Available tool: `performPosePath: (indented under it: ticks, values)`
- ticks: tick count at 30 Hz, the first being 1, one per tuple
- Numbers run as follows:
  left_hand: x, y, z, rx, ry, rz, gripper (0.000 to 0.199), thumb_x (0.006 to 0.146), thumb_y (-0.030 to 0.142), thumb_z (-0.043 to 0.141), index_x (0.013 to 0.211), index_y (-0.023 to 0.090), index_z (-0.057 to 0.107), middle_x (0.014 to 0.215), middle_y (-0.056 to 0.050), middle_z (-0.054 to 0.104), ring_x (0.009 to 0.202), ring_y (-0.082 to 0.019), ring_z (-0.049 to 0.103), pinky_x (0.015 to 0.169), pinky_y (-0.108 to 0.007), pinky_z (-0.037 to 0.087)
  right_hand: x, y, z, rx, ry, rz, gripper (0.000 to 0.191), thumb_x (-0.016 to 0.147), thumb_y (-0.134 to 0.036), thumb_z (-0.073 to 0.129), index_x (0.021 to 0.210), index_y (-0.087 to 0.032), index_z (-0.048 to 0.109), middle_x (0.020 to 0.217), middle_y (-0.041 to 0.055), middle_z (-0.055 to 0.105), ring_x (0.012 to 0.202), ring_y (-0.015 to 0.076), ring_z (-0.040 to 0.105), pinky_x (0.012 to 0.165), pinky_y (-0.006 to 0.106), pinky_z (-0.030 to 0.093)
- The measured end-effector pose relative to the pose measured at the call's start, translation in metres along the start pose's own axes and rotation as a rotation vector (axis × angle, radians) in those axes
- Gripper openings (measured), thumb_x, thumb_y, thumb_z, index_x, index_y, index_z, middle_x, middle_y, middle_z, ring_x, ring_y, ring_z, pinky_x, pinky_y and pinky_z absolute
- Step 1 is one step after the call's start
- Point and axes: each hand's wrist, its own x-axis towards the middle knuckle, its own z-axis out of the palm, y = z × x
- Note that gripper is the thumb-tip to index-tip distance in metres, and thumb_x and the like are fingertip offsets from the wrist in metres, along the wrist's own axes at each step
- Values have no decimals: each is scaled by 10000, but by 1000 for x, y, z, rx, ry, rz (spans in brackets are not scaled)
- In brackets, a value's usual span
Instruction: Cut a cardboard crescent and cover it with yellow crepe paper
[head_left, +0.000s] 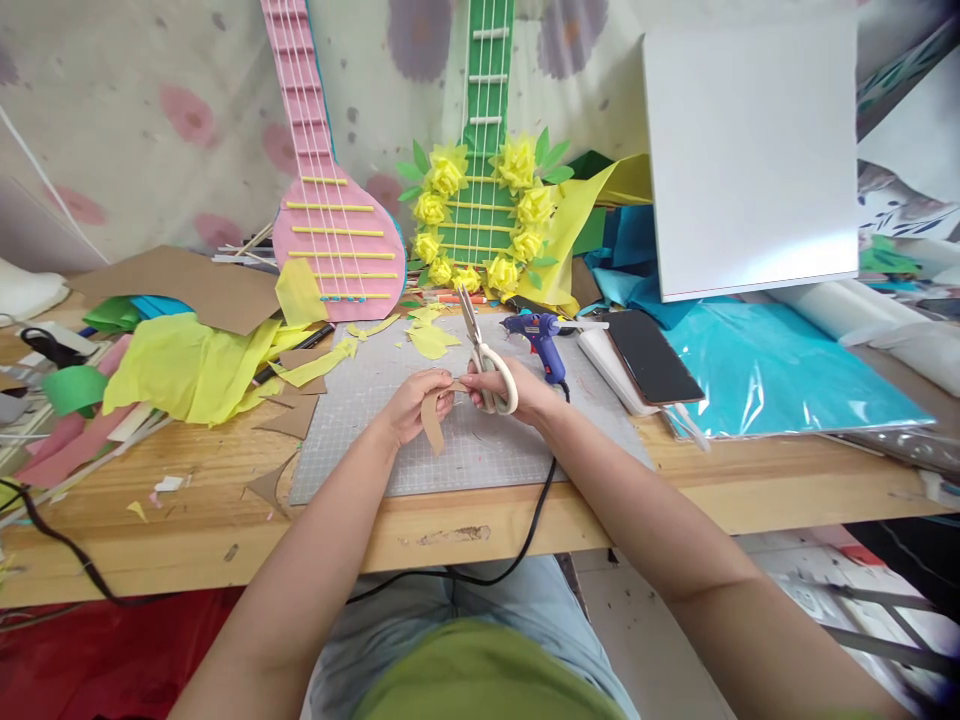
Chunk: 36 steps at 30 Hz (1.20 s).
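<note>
My left hand [414, 405] is closed on a curved strip of brown cardboard [432, 424], whose free end hangs down over the grey cutting mat [345, 465]. Around the handles of white-handled scissors [504, 372], my right hand [529, 392] is closed, and its fingertips also meet the strip's other end. The scissor blades point up and away from me, and the strip is not between them. Just beyond the right hand lies a blue glue gun [546, 345] on the mat. Yellow paper scraps [431, 335] are spread at the mat's far side.
Pink [337, 240] and green [480, 200] paper guitars lean at the back. Yellow crepe paper [187, 365] and cardboard offcuts [289, 415] lie left. A phone [652, 355], blue paper in plastic [787, 370] and a white board [754, 160] are right. A black cord [536, 510] crosses the table edge.
</note>
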Motion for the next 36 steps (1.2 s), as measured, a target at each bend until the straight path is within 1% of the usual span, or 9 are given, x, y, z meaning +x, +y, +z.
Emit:
performPosePath:
  ticks: [9, 13, 16, 20, 24, 27, 30, 33, 36]
  values:
    - [8, -8, -2, 18, 70, 30, 206, 768, 265, 463, 597, 148, 468, 442, 28, 411, 340, -56, 366, 305, -162, 244, 9, 10, -5, 233, -43, 89, 273, 568, -239, 756, 684, -139, 529, 512, -27, 552, 454, 62, 499, 421, 173, 389]
    - [13, -16, 1, 62, 79, 259, 253, 729, 339, 571, 915, 173, 528, 690, -2, 575, 478, -86, 498, 336, -176, 361, 11, 6, -6, 471, -69, 171, 184, 639, -173, 694, 663, -130, 517, 532, -41, 535, 447, 19, 470, 443, 131, 403]
    - [16, -22, 4, 135, 130, 390, 279, 690, 357, 646, 863, 167, 535, 664, 27, 523, 509, -63, 473, 366, -158, 392, 12, 5, -5, 489, -104, 218, 179, 653, -176, 682, 686, -136, 510, 550, -50, 527, 438, 15, 454, 446, 136, 396]
    - [18, -20, 0, 116, 265, 484, 302, 703, 420, 634, 760, 169, 475, 649, 34, 522, 558, -74, 544, 429, -170, 454, 11, 10, -5, 145, -64, 127, 287, 684, -379, 661, 677, -156, 481, 554, -40, 508, 437, 49, 435, 425, 193, 349]
    - [14, -8, -11, 90, 398, 493, 301, 730, 423, 609, 777, 169, 454, 623, 31, 562, 516, -85, 589, 496, -205, 501, 6, 6, -18, -462, 117, -152, 388, 712, -548, 557, 670, -187, 421, 549, -48, 440, 479, 76, 390, 459, 224, 280]
    - [10, 1, -17, 71, 420, 533, 280, 706, 371, 644, 797, 167, 476, 642, 29, 578, 535, -92, 607, 534, -226, 525, -1, -3, -30, -921, 261, -233, 391, 706, -563, 545, 708, -195, 414, 636, -20, 488, 576, 111, 429, 528, 239, 285]
    - [7, 6, -21, 75, 416, 565, 260, 696, 344, 652, 799, 169, 490, 649, 33, 577, 540, -98, 611, 544, -248, 539, -5, -9, -35, -1157, 162, -231, 379, 733, -565, 506, 753, -198, 413, 695, 3, 534, 605, 130, 460, 548, 242, 287]
    - [7, 5, -20, 127, 387, 560, 248, 703, 348, 640, 784, 170, 488, 627, 33, 575, 516, -102, 605, 519, -248, 536, -6, -7, -31, -1232, 28, -219, 400, 751, -591, 467, 796, -196, 426, 755, 29, 576, 640, 147, 496, 556, 240, 296]
    - [8, 1, -15, 187, 332, 498, 261, 703, 366, 634, 801, 171, 490, 608, 25, 585, 510, -120, 611, 484, -245, 527, -5, -3, -25, -1254, -23, -211, 433, 767, -613, 429, 854, -189, 439, 815, 54, 600, 673, 161, 521, 562, 242, 304]
